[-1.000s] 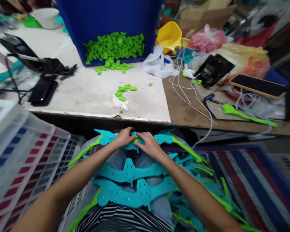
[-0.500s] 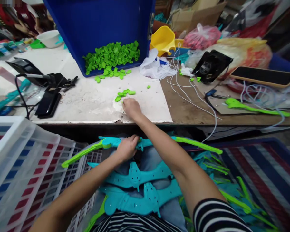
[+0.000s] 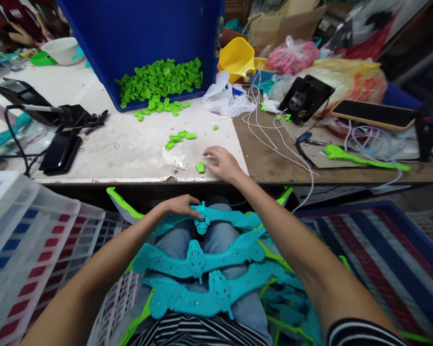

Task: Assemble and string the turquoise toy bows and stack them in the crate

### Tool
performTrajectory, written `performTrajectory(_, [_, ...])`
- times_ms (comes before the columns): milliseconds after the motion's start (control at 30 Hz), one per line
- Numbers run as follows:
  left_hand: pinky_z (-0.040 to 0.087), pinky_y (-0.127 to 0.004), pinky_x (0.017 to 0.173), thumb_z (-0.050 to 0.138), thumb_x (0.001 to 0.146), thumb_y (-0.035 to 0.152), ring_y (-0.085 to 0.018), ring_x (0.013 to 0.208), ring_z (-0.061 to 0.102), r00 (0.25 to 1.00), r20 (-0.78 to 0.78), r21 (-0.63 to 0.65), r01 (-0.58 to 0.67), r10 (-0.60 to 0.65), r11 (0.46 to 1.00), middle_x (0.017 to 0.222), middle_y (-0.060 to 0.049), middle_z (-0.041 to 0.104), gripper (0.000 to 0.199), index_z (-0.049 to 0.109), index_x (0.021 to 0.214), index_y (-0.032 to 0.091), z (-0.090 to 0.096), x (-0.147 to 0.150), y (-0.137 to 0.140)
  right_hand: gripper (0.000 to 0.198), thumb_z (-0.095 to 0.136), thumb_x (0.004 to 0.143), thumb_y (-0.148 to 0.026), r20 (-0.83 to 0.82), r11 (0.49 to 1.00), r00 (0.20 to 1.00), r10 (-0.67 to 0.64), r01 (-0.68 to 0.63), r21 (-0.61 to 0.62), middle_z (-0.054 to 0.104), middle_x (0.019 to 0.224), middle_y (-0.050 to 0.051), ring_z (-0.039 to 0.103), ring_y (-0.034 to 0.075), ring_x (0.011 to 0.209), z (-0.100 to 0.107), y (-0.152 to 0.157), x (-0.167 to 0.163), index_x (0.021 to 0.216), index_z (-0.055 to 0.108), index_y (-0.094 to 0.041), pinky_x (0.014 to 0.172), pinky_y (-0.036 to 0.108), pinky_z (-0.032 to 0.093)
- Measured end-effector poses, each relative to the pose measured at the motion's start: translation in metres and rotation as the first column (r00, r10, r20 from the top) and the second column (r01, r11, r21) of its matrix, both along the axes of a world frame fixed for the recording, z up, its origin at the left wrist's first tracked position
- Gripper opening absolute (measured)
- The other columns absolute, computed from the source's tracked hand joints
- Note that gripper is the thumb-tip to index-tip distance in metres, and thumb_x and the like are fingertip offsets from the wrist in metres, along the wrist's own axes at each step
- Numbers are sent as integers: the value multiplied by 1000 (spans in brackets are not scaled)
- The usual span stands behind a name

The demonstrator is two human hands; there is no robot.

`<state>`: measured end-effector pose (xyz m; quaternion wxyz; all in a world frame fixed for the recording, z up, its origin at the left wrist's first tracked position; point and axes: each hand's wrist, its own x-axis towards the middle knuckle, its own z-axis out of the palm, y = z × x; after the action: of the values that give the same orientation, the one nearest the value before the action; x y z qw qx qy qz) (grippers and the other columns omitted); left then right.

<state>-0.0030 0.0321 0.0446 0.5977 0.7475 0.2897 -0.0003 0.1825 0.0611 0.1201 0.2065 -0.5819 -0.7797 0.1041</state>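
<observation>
My left hand (image 3: pixel 182 205) grips a turquoise bow-shaped plastic part (image 3: pixel 231 217) with green end limbs, just below the table's front edge. Its raised centre piece now faces up beside my fingertips. On the white board, my right hand (image 3: pixel 222 163) is open, its fingers apart, just right of a small green plastic piece (image 3: pixel 200 167). Several similar green pieces (image 3: pixel 180 137) lie farther back. Across my lap rest two more turquoise bow-shaped parts, a middle one (image 3: pixel 180 260) and a nearer one (image 3: pixel 191 300).
A blue bin (image 3: pixel 144 33) stands tipped with a heap of green pieces (image 3: pixel 162 81). A black phone stand (image 3: pixel 63 139) is at left, white cords (image 3: pixel 263 129) and a phone (image 3: pixel 373 114) at right. A white plastic crate (image 3: pixel 50 230) flanks my left side; more turquoise parts (image 3: pixel 292 307) lie at right.
My right hand has moved right and slightly nearer, and a green piece now lies beside it. The bow-shaped part in my left hand has turned, its green limbs now pointing away.
</observation>
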Motion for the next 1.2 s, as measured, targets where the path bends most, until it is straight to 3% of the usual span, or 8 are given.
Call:
performTrajectory(100, [41,-26,74,69,67,47,-19,80,56,999,15,-46,-47,47,998,86,-4,66,44,68,93,12,-1,0,0,27,55,74,-11,15,960,961,278,-278,15,63,119,9,52,24,113,-8,2,6,98,65,-18,96,38,41])
performTrajectory(267, [41,-25,73,65,71,51,-17,76,55,996,24,-126,-84,87,989,83,-3,66,47,70,93,11,-3,0,1,15,57,82,-20,71,941,946,317,-323,100,68,97,11,55,24,98,-10,-8,5,94,65,-15,87,38,45])
performTrajectory(400, [39,-25,67,62,73,50,-14,69,50,997,-8,-100,-81,81,992,73,-2,62,44,70,86,9,-8,-2,3,21,56,87,-28,51,871,909,413,-411,270,68,101,10,56,23,93,-20,-68,0,103,63,-15,80,37,48])
performTrajectory(500, [39,-25,70,62,74,48,-14,72,51,997,19,-121,-78,81,990,76,-1,63,43,70,91,10,-12,-2,3,19,53,90,-24,139,842,889,436,-458,285,69,105,11,57,23,94,-42,-122,1,102,64,-14,77,37,48])
performTrajectory(667, [39,-26,73,60,75,49,-16,76,53,995,69,-117,-68,77,991,79,-2,64,44,70,90,10,-15,1,0,21,53,90,-19,215,872,918,332,-386,300,68,110,12,58,25,100,-77,-155,2,105,66,-14,78,37,48])
performTrajectory(867, [40,-26,73,65,70,50,-18,78,54,996,86,-53,10,-5,999,83,-4,64,46,67,92,9,-6,0,0,18,54,90,-24,147,916,962,228,-263,303,62,122,12,51,29,116,-88,-152,0,103,66,-18,92,46,44])
performTrajectory(1033, [39,-26,69,73,59,51,-19,80,54,997,-28,77,-67,69,995,84,-4,62,53,63,92,10,-2,6,-4,32,63,84,-35,-78,994,993,90,-85,71,60,122,14,54,28,111,-96,-151,1,112,58,-19,92,47,44])
performTrajectory(1200, [38,-24,64,71,59,47,-17,74,52,994,-35,101,-101,105,990,76,0,57,47,61,88,12,-3,8,-10,65,72,74,-33,-56,986,996,-67,58,-157,60,120,13,52,31,111,-86,-142,-9,131,45,-18,93,47,39])
